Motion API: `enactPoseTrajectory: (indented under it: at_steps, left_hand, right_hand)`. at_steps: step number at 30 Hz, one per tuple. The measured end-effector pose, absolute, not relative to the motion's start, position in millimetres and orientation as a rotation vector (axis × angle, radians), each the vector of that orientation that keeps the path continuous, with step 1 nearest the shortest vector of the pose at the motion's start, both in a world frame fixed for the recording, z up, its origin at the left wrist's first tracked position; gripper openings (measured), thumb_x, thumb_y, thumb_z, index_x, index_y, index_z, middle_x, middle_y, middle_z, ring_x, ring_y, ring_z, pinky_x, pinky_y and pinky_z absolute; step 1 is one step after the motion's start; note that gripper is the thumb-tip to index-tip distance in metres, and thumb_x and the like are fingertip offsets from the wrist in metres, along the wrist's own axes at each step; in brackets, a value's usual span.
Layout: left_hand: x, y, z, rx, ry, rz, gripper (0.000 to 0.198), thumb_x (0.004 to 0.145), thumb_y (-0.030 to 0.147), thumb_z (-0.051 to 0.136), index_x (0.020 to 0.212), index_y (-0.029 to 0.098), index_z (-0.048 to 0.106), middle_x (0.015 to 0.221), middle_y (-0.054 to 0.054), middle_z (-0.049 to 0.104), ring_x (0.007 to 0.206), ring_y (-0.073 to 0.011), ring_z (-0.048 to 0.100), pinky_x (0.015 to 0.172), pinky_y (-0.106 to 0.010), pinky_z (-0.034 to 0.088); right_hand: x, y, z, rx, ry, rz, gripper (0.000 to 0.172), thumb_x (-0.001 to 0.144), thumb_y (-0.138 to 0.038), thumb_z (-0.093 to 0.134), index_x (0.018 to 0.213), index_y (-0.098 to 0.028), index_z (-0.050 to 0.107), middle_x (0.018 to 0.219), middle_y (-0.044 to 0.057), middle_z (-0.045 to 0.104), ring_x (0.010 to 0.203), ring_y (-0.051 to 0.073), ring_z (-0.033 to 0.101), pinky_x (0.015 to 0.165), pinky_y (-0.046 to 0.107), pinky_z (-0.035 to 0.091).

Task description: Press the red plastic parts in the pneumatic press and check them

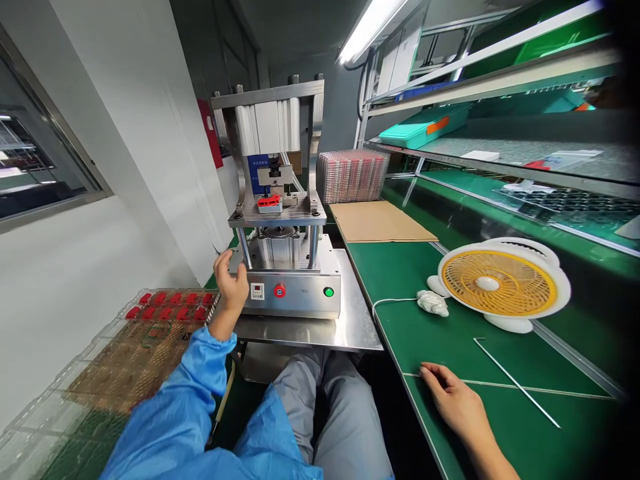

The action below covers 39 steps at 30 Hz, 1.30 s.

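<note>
My left hand [233, 283] is raised at the left front corner of a metal bench press [273, 293]. Its thumb stands apart from its curved fingers, and I see nothing held. A thin dark line shows just beyond the fingertips; I cannot make out what it is. My right hand [457, 400] rests on the green table mat [390, 280] by its near edge, fingers loosely bent and nothing visible in them. On the press's upper plate, a red part [269, 200] sits in a light block under the press head [275, 175].
Left, a clear tray [100, 373] holds several red parts [175, 298]. To the right are a yellow-and-white fan [500, 280], a bundled white cord [433, 303] and a thin white rod [517, 383]. Cardboard [383, 222] and stacked clear trays [355, 177] lie behind; shelving [500, 170] overhangs.
</note>
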State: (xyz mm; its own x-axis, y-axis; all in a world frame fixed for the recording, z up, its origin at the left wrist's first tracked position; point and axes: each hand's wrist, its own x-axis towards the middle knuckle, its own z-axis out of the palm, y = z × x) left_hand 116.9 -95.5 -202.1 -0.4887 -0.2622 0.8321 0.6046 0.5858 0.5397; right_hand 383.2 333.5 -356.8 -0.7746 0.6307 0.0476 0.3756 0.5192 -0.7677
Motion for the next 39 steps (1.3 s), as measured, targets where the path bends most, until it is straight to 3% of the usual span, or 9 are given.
enactPoseTrajectory:
  at_steps: [6, 12, 21, 31, 39]
  left_hand:
    - [76.8, -51.6, -64.3, -0.673, -1.924, -0.778, 0.025, 0.086, 0.02, 0.051, 0.107, 0.02, 0.065, 0.114, -0.008, 0.066, 0.116, -0.0214, 0.056, 0.108, -0.04, 0.043]
    - [33.6, -26.3, -9.3, -0.712, -2.477, -0.378, 0.036, 0.079, 0.032, 0.061, 0.112, 0.021, 0.068, 0.112, -0.011, 0.065, 0.111, -0.0293, 0.056, 0.102, -0.044, 0.043]
    - [22.2, -17.6, 16.9, -0.764, -2.722, -0.104, 0.048, 0.072, 0.039, 0.067, 0.118, 0.025, 0.065, 0.115, -0.009, 0.065, 0.107, -0.0267, 0.06, 0.087, -0.034, 0.048]
    - [17.4, -10.2, 19.4, -0.699, -2.773, -0.136, 0.026, 0.065, 0.032, 0.071, 0.089, 0.024, 0.066, 0.091, -0.002, 0.07, 0.079, -0.0187, 0.061, 0.068, -0.028, 0.043]
    - [45.7, -25.3, -2.5, -0.638, -2.551, -0.403, 0.013, 0.077, 0.032, 0.062, 0.082, 0.02, 0.065, 0.086, -0.005, 0.071, 0.081, -0.0194, 0.062, 0.074, -0.03, 0.047]
  right_hand:
    - [382.4, 333.2, -357.0, -0.838, -2.441, 1.133, 0.056, 0.065, -0.07, 0.048, 0.088, -0.025, 0.073, 0.089, 0.005, 0.075, 0.079, 0.03, 0.069, 0.071, 0.037, 0.053]
    - [382.2, 333.2, -356.4, -0.803, -2.429, 1.162, 0.054, 0.067, -0.069, 0.049, 0.088, -0.025, 0.072, 0.089, 0.005, 0.076, 0.079, 0.029, 0.07, 0.073, 0.037, 0.053]
    - [381.8, 333.4, -355.1, -0.776, -2.455, 1.157, 0.052, 0.069, -0.068, 0.049, 0.09, -0.026, 0.072, 0.089, 0.005, 0.076, 0.079, 0.029, 0.07, 0.073, 0.037, 0.052]
    - [382.3, 330.3, -349.4, -0.779, -2.442, 1.178, 0.052, 0.068, -0.068, 0.049, 0.087, -0.026, 0.071, 0.087, 0.005, 0.075, 0.081, 0.03, 0.07, 0.075, 0.037, 0.053]
    - [379.7, 332.1, -351.5, -0.782, -2.442, 1.189, 0.052, 0.066, -0.069, 0.049, 0.087, -0.027, 0.071, 0.088, 0.004, 0.076, 0.081, 0.032, 0.07, 0.075, 0.039, 0.052]
